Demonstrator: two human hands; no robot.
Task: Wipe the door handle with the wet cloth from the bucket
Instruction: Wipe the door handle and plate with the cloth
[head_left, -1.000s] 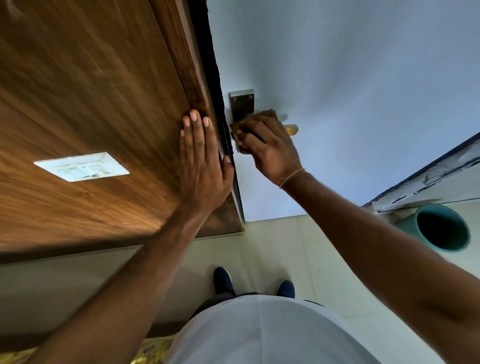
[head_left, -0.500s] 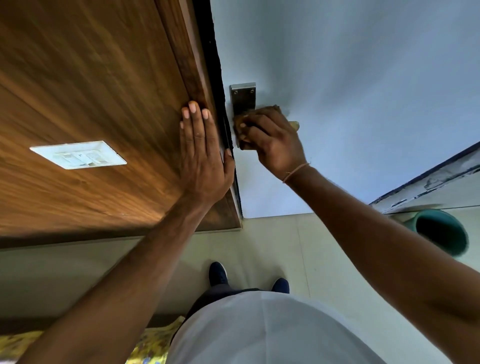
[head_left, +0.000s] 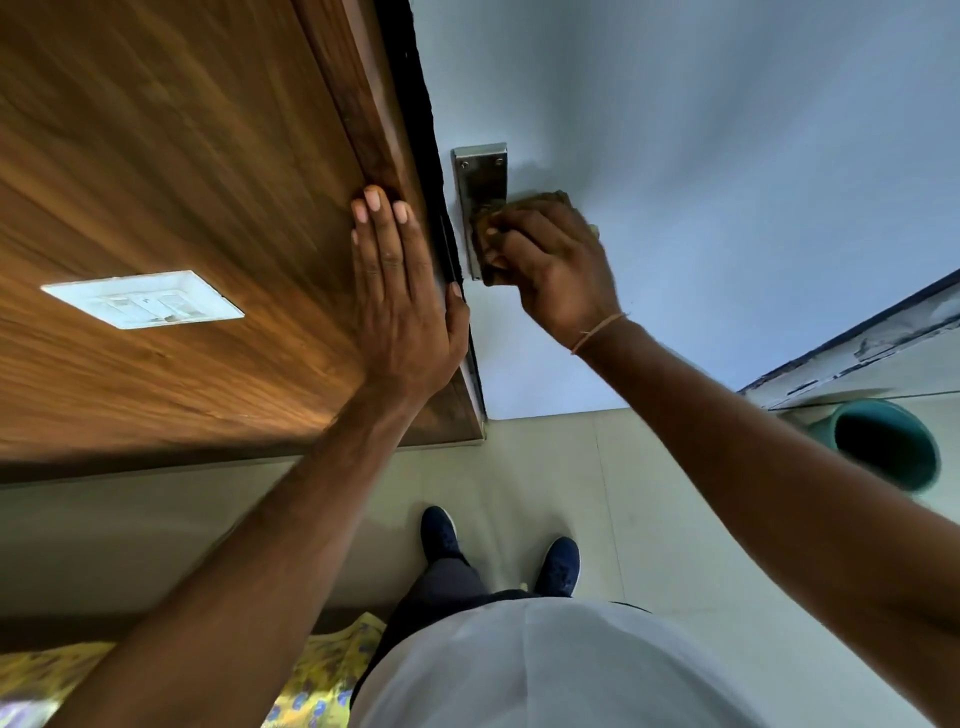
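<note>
A pale blue-white door (head_left: 727, 156) carries a steel handle plate (head_left: 480, 174). My right hand (head_left: 553, 265) is closed around a dark brown cloth (head_left: 543, 200) and presses it over the handle lever, which is almost wholly hidden; only a small tip shows at the hand's right. My left hand (head_left: 400, 296) lies flat with fingers together against the brown wooden frame panel (head_left: 182, 182), its thumb at the frame's edge beside the door. A teal bucket (head_left: 883, 447) stands on the floor at the right.
A white switch plate (head_left: 143, 299) is set in the wood panel at left. Pale floor tiles (head_left: 545, 467) lie below, with my two dark blue shoes (head_left: 439, 535). A yellow patterned fabric (head_left: 322, 670) lies at the bottom left. A white ledge (head_left: 857, 358) runs above the bucket.
My right hand with the cloth has slid left along the lever toward the plate, covering the yellowish lever end seen before. The left hand stays pressed on the frame.
</note>
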